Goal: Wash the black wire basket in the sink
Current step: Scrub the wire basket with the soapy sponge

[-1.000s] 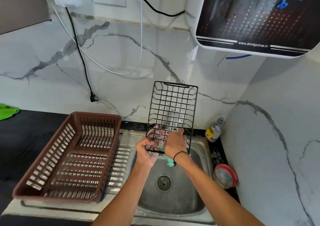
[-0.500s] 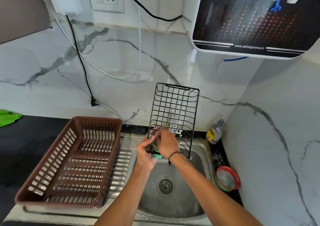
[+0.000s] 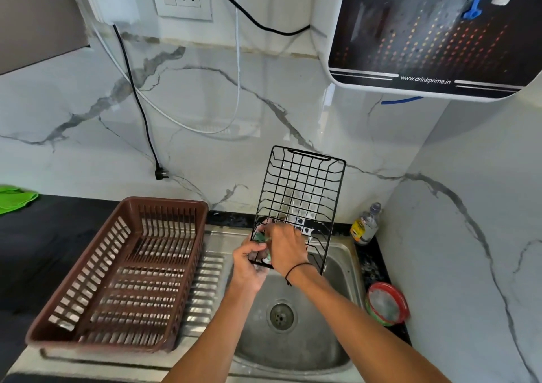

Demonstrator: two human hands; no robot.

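The black wire basket [image 3: 302, 189] stands upright on end over the steel sink [image 3: 340, 268], its open side facing me. My left hand [image 3: 247, 261] grips the basket's lower left corner. My right hand [image 3: 286, 249] holds a green scrubber [image 3: 259, 238] against the wires at the basket's bottom left, fingers curled round it. Foam shows on the lower wires. Most of the scrubber is hidden by my fingers.
A brown plastic dish rack [image 3: 117, 268] sits on the drainboard left of the sink. A small bottle [image 3: 365, 224] stands at the back right, and a red-rimmed round dish [image 3: 387, 303] lies right of the sink. A water purifier [image 3: 434, 30] hangs on the wall above.
My right hand with the scrubber has moved up and to the left along the basket's lower wires. The basket stays upright in my left hand's grip.
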